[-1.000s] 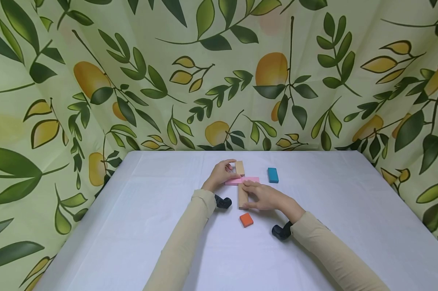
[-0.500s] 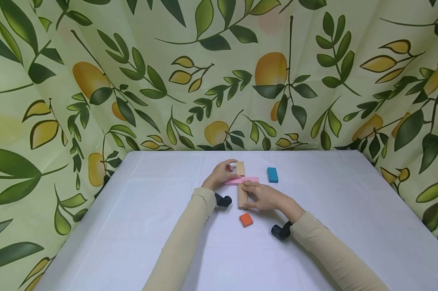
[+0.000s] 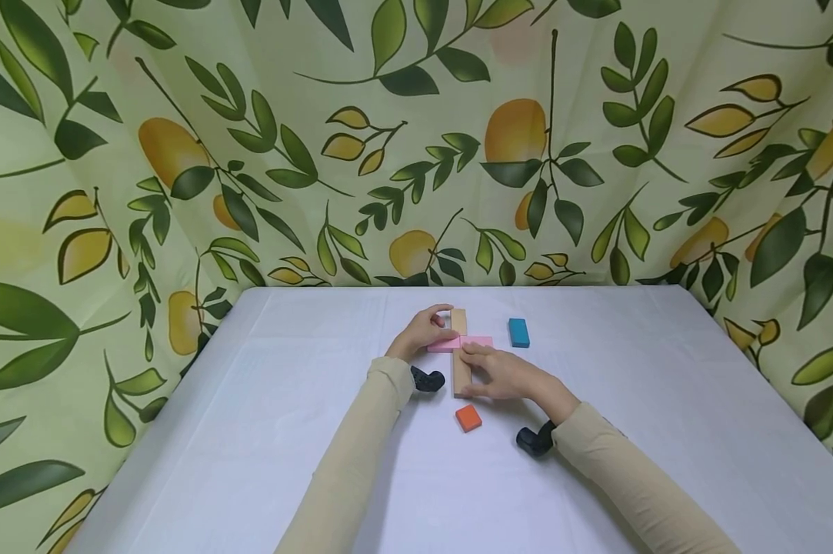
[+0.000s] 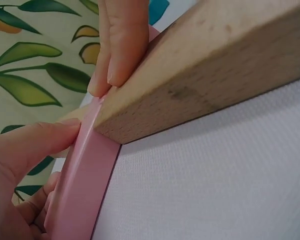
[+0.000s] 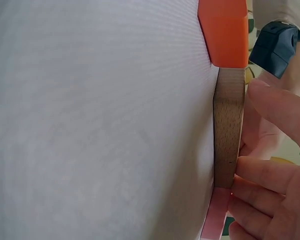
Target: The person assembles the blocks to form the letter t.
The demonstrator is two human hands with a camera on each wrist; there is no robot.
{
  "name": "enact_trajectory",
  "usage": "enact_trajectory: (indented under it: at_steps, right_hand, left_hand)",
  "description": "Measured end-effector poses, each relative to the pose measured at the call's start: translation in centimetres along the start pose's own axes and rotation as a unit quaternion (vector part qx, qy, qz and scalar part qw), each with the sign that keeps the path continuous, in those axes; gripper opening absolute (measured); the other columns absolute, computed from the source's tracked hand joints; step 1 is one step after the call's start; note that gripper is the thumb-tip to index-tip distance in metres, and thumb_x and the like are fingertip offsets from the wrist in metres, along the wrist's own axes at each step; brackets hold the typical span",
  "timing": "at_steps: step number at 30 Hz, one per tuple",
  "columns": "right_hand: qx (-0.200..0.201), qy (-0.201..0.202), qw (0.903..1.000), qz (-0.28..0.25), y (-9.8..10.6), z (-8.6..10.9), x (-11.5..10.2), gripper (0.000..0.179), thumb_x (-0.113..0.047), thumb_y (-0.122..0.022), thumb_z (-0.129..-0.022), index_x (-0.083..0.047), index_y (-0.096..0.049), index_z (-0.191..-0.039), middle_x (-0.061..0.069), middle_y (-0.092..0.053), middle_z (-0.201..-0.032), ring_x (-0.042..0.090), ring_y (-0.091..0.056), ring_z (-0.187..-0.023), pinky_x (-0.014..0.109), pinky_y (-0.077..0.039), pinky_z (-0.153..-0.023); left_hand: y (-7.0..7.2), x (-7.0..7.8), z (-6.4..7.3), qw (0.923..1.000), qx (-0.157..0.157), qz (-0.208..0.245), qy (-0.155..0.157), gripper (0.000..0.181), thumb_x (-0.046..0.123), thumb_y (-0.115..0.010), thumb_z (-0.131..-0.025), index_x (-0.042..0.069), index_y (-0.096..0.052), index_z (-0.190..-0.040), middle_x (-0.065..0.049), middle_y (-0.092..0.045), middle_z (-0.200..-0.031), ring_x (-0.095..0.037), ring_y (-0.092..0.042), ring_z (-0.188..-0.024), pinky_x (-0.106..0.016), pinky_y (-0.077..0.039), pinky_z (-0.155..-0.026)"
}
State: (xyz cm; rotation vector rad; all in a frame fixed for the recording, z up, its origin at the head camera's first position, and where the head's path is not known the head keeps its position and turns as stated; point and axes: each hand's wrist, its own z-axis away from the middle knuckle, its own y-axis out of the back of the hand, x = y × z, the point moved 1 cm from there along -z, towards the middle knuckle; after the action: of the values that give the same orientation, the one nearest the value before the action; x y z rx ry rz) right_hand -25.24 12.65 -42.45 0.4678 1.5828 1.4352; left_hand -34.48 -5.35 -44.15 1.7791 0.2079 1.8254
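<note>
Two pink blocks [image 3: 477,342] lie end to end in a row, with a plain wooden block [image 3: 459,322] on the far side and a longer wooden block [image 3: 461,373] on the near side. My left hand [image 3: 424,329] holds the far wooden block, index finger at its far end and thumb near the pink row. My right hand [image 3: 509,375] grips the near wooden block, thumb at its near end, fingertips by the pink joint. In the left wrist view, the near block's end [image 4: 110,122] meets the pink side. My left palm is partly hidden there.
An orange block [image 3: 468,418] lies just in front of the near wooden block. To the right of the far wooden block is a blue block [image 3: 518,333]. White cloth covers the table [image 3: 250,431], and a leaf-patterned curtain [image 3: 416,154] hangs behind it.
The far wooden block has slid slightly to the right with my left hand's fingers at it. My right hand and the other blocks stay in place.
</note>
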Motion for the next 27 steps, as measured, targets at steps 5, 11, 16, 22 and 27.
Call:
enact_trajectory:
  at_steps: [5, 11, 16, 22, 27]
  right_hand:
    - [-0.002, 0.0, 1.0, 0.001, 0.2, 0.1, -0.1, 0.076, -0.047, -0.067, -0.086, -0.002, -0.045, -0.142, 0.017, -0.038, -0.154, 0.035, -0.036, -0.143, 0.05, -0.032, -0.115]
    - [-0.003, -0.005, 1.0, -0.001, 0.1, 0.1, 0.0, 0.076, -0.047, -0.068, -0.085, -0.002, -0.045, -0.142, 0.017, -0.038, -0.154, 0.035, -0.036, -0.144, 0.05, -0.032, -0.115]
    - [-0.004, -0.005, 1.0, -0.007, 0.1, 0.2, 0.0, 0.076, -0.047, -0.067, -0.086, -0.002, -0.044, -0.143, 0.017, -0.037, -0.154, 0.034, -0.035, -0.144, 0.05, -0.032, -0.116]
    - [0.005, 0.015, 0.9998, -0.01, 0.3, 0.4, -0.2, 0.08, -0.053, -0.065, -0.085, 0.0, -0.046, -0.141, 0.021, -0.039, -0.152, 0.039, -0.037, -0.141, 0.053, -0.032, -0.114]
    - [0.006, 0.016, 0.9998, -0.009, 0.2, 0.4, -0.1, 0.078, -0.051, -0.065, -0.086, 0.001, -0.046, -0.141, 0.021, -0.039, -0.153, 0.039, -0.038, -0.141, 0.053, -0.033, -0.114]
  left_hand:
    - [-0.1, 0.2, 0.0, 0.9999, 0.003, -0.014, 0.009, 0.059, 0.017, -0.074, -0.082, 0.016, -0.053, -0.137, 0.002, -0.048, -0.089, -0.013, -0.045, -0.084, -0.019, -0.035, -0.072]
    - [-0.1, 0.1, -0.4, 0.9983, -0.007, -0.051, 0.028, 0.057, 0.025, -0.072, -0.084, 0.022, -0.053, -0.138, -0.003, -0.054, -0.097, -0.016, -0.049, -0.091, -0.028, -0.039, -0.08]
    - [-0.2, -0.1, -0.9, 0.9922, -0.014, -0.122, 0.022, 0.056, 0.035, -0.07, -0.084, 0.027, -0.053, -0.138, -0.002, -0.058, -0.101, -0.018, -0.052, -0.094, -0.036, -0.042, -0.088]
    - [-0.3, 1.1, 0.1, 0.9846, -0.018, -0.172, 0.025, 0.057, 0.033, -0.062, -0.088, 0.022, -0.048, -0.143, -0.01, -0.061, -0.116, -0.022, -0.053, -0.107, -0.041, -0.039, -0.099]
    - [-0.7, 1.3, 0.6, 0.9783, -0.001, -0.207, 0.003, 0.055, 0.031, -0.059, -0.092, 0.019, -0.047, -0.144, -0.013, -0.061, -0.112, -0.022, -0.053, -0.101, -0.04, -0.039, -0.093]
